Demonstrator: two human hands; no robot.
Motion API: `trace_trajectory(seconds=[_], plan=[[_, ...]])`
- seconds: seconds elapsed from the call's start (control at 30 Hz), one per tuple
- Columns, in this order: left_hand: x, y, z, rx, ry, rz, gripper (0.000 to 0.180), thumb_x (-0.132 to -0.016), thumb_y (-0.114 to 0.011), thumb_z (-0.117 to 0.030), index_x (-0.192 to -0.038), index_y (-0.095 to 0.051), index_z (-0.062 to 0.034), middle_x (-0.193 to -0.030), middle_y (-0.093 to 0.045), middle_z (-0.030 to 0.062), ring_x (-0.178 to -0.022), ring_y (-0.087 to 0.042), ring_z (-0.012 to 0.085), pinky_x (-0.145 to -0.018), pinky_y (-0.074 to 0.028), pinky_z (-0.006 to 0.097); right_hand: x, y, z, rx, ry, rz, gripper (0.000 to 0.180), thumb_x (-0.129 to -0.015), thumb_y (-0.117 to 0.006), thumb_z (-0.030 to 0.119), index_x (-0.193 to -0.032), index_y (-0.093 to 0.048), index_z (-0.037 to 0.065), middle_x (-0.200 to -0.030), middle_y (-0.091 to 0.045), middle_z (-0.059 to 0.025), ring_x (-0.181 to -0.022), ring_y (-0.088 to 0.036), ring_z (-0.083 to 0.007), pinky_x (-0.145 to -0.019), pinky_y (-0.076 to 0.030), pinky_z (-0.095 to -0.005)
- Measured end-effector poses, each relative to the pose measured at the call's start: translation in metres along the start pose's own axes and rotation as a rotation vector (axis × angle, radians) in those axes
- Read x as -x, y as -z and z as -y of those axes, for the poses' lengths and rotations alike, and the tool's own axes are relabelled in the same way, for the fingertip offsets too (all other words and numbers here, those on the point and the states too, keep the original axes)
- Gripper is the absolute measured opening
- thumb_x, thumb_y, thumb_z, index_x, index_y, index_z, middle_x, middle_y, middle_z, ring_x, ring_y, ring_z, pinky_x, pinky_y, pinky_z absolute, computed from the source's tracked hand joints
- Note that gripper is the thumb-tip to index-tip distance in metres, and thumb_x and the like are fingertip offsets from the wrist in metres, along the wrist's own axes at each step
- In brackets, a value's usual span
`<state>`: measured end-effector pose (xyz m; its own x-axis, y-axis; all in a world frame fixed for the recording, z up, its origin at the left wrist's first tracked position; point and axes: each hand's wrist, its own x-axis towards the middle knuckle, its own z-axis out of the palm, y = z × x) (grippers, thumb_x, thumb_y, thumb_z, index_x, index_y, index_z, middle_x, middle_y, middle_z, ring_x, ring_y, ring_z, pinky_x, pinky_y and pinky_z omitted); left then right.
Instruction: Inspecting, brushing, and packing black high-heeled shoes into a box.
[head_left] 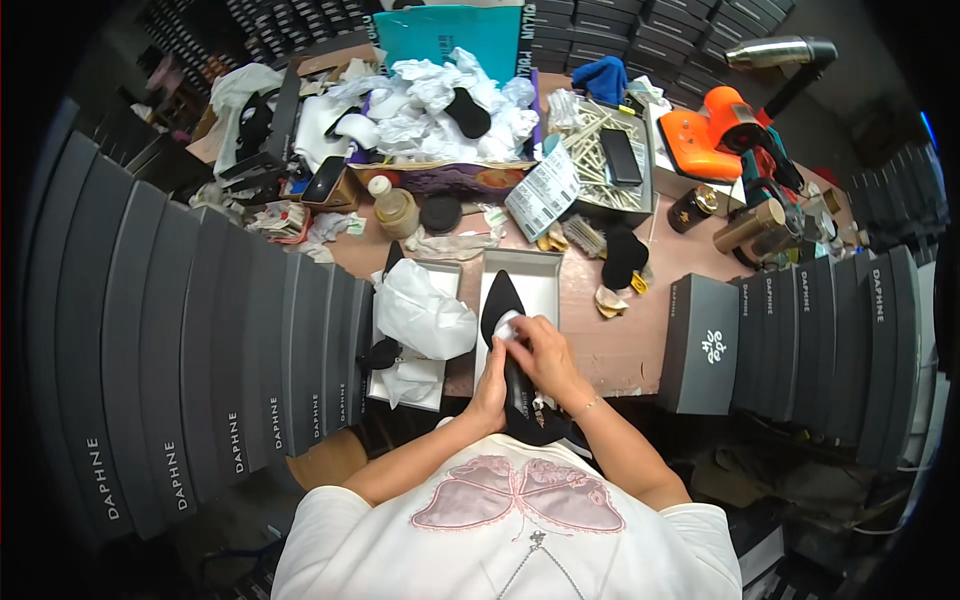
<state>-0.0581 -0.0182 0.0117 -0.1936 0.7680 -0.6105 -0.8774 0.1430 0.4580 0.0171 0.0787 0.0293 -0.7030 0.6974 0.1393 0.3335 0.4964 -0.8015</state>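
A black pointed-toe shoe (502, 292) is held in front of my chest, toe pointing away from me. My left hand (489, 388) is closed along the shoe's left side. My right hand (548, 357) has its fingers bent into the shoe's opening, pinching a wad of white paper (508, 324) there. Beneath the shoe's toe is an open shoe box (541, 284) with a pale inside. To its left, another open box (432, 398) holds crumpled white tissue paper (424, 308) and black shoe parts that show beside it.
Stacked dark grey shoe boxes wall the left side (155, 320) and right side (700, 340). Behind sit a carton of crumpled paper (450, 178), a bottle (394, 207), a box of thin sticks (607, 140), a brush (584, 236) and an orange device (700, 140).
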Motion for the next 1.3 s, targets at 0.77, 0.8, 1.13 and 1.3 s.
trace_trajectory(seconds=[0.77, 0.8, 1.13, 1.3], plan=[[-0.030, -0.014, -0.077, -0.055, 0.048, 0.377, 0.082, -0.082, -0.026, -0.080, -0.115, -0.051, -0.0088, -0.096, -0.058, 0.0139, -0.063, -0.054, 0.0189, -0.058, -0.046, 0.034, -0.054, 0.085, -0.160, 0.383, -0.264, -0.492, 0.090, -0.072, -0.076, 0.024, -0.145, -0.025, 0.006, -0.138, -0.037, -0.0244, -0.128, -0.037, -0.0381, -0.104, -0.032, -0.0443], [-0.028, -0.017, -0.079, -0.030, 0.081, 0.390, 0.083, -0.083, -0.024, -0.080, -0.116, -0.051, -0.0088, -0.096, -0.058, 0.0141, -0.062, -0.054, 0.0189, -0.058, -0.046, 0.034, -0.053, 0.085, -0.171, 0.460, -0.357, -0.505, 0.089, -0.073, -0.075, 0.023, -0.146, -0.025, 0.009, -0.137, -0.038, -0.0231, -0.127, -0.038, -0.0369, -0.102, -0.033, -0.0455], [-0.029, -0.029, -0.094, 0.035, 0.389, 0.375, 0.071, -0.089, -0.032, -0.068, -0.121, -0.050, -0.0083, -0.098, -0.058, 0.0183, -0.063, -0.057, 0.0253, -0.063, -0.047, 0.043, -0.025, 0.064, -0.196, 0.009, -0.013, 0.010, 0.051, -0.075, -0.062, 0.001, -0.124, -0.050, 0.005, -0.104, -0.059, -0.0153, -0.103, -0.057, -0.0289, -0.090, -0.045, -0.0396], [-0.027, -0.039, -0.084, 0.158, 0.385, 0.316, 0.070, -0.088, -0.035, -0.067, -0.121, -0.051, -0.0074, -0.096, -0.057, 0.0180, -0.064, -0.055, 0.0250, -0.063, -0.047, 0.041, -0.042, 0.079, -0.183, -0.087, -0.036, -0.093, 0.017, -0.077, -0.060, 0.002, -0.093, -0.057, 0.001, -0.090, -0.059, -0.0145, -0.086, -0.060, -0.0285, -0.074, -0.048, -0.0365]])
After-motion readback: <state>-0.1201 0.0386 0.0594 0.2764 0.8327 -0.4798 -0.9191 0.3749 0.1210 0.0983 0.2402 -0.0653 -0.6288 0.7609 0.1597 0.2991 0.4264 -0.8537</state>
